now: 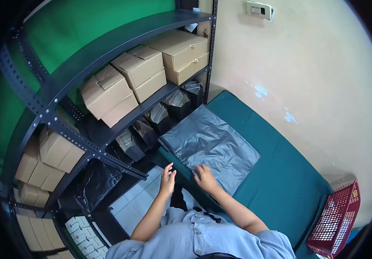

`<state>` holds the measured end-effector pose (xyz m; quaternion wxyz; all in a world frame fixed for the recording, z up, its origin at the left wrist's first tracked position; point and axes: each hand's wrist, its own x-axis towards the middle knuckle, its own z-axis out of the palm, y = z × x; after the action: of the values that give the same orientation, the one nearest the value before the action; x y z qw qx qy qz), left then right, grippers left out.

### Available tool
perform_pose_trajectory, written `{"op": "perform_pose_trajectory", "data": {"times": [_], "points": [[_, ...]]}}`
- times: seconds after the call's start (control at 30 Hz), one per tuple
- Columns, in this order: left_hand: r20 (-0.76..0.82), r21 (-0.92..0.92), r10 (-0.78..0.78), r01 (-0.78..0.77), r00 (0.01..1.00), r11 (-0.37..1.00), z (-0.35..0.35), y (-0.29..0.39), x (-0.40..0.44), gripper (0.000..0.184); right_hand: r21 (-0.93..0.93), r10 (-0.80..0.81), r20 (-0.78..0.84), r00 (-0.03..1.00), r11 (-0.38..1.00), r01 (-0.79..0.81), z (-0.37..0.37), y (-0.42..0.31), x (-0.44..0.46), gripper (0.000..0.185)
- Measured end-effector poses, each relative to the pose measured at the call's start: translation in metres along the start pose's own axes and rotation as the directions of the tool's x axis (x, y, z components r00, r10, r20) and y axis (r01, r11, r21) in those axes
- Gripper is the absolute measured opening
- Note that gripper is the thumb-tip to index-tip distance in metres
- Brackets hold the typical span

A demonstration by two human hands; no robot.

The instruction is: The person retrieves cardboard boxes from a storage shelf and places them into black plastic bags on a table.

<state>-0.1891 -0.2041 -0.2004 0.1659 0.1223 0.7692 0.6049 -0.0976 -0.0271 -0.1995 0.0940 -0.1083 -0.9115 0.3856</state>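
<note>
A black plastic bag [214,146] lies flat and wrinkled on the dark green tabletop [276,172]. My right hand [205,179] is at the bag's near edge, its bent fingers apart and touching the plastic. To its left, my left hand [167,180] is raised in front of the table's edge. Its fingers are spread apart and it holds nothing. The bag's far left corner reaches toward the shelf.
A black metal shelf [129,36] on the left bears several cardboard boxes [145,73]. Black bins [129,144] with clear packets line the lower shelf. A red perforated basket [335,220] stands at the right end. A black plastic bundle [97,183] sits lower left.
</note>
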Motion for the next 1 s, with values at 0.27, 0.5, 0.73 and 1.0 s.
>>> {"op": "perform_pose_trajectory", "data": {"times": [0.27, 0.5, 0.73, 1.0], "points": [[0.031, -0.012, 0.041, -0.040, 0.999, 0.999, -0.037, -0.017, 0.125, 0.037, -0.419, 0.056, 0.120, 0.991, 0.908, -0.001, 0.041, 0.019, 0.070, 0.060], [0.128, -0.053, 0.102, -0.096, 0.986, 0.994, -0.041, 0.019, 0.176, 0.033, -0.227, 0.309, 0.153, 0.939, 0.935, -0.271, 0.011, 0.001, 0.077, 0.026], [0.242, -0.061, 0.431, -0.429, 0.869, 0.901, -0.021, 0.042, 0.186, 0.010, 0.031, 0.518, -0.162, 0.840, 0.853, -0.521, -0.023, -0.016, 0.095, 0.027], [0.654, 0.145, 0.390, -0.613, 0.648, 0.776, 0.003, 0.020, 0.195, 0.035, 0.173, 0.487, -0.392, 0.781, 0.873, -0.457, -0.077, -0.033, 0.114, 0.027]]}}
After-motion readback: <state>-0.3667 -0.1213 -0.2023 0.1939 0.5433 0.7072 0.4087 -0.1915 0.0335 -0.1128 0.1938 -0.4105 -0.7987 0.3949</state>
